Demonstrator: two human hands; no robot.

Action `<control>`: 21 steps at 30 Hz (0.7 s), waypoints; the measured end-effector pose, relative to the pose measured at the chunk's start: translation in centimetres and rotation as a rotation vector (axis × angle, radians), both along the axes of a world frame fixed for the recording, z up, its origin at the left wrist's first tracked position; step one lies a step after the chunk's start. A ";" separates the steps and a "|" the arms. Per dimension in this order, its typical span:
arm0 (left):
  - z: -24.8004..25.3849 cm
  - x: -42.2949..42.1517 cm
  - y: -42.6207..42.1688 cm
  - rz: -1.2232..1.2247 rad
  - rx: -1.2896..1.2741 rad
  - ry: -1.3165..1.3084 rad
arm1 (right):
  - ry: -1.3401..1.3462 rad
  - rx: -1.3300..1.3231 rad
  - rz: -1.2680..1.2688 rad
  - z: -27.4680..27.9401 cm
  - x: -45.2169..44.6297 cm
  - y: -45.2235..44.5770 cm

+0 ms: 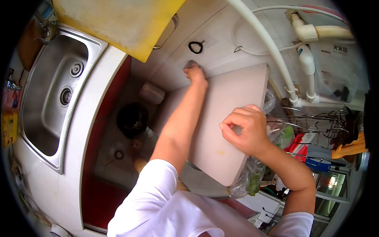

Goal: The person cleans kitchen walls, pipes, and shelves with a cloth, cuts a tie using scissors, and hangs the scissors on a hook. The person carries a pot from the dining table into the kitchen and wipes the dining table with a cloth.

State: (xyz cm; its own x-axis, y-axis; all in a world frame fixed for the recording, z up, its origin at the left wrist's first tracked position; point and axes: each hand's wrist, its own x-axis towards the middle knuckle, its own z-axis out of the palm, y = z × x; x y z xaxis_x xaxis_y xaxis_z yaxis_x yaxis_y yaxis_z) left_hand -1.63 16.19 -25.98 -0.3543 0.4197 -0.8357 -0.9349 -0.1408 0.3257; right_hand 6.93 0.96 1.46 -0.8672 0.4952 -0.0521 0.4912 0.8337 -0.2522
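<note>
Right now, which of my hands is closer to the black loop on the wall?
Left. In the picture, your left hand is just below the black loop; your right hand is farther down and right, over the pale board.

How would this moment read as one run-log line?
Left hand: holding grey wad at wall | right hand: curled over pale board | metal sink: at left

Kitchen. White tiled wall (213,35), thick white pipe (258,29) running down. Steel sink (45,114) set in white counter (75,189), red cabinet front (108,91) below. Floor drain (119,154). Framed glass (333,182), bright glare.
</note>
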 end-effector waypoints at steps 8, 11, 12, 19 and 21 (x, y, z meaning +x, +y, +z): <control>-1.9 -12.8 -2.6 0.240 0.244 0.076 | 0.034 0.005 0.039 -0.1 0.2 0.4; 2.5 -13.0 -3.6 0.218 0.289 0.421 | 0.036 0.004 0.044 -0.1 0.1 0.3; 3.7 -12.2 -3.3 0.261 0.327 0.665 | 0.029 0.010 0.047 0.0 0.1 0.4; 13.1 -8.0 -2.7 0.085 -0.130 1.370 | 0.036 -0.011 0.026 0.2 0.1 0.2; 15.1 -5.5 -3.3 0.080 -0.256 1.689 | 0.033 -0.006 0.026 0.1 0.2 0.3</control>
State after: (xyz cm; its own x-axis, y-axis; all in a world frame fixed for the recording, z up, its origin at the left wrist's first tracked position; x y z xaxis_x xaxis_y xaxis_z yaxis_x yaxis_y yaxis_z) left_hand -7.17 12.91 -10.90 -0.8604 0.2836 0.4235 0.4525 0.0425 0.8908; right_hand 7.11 1.22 1.56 -0.8813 0.4719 -0.0263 0.4605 0.8448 -0.2726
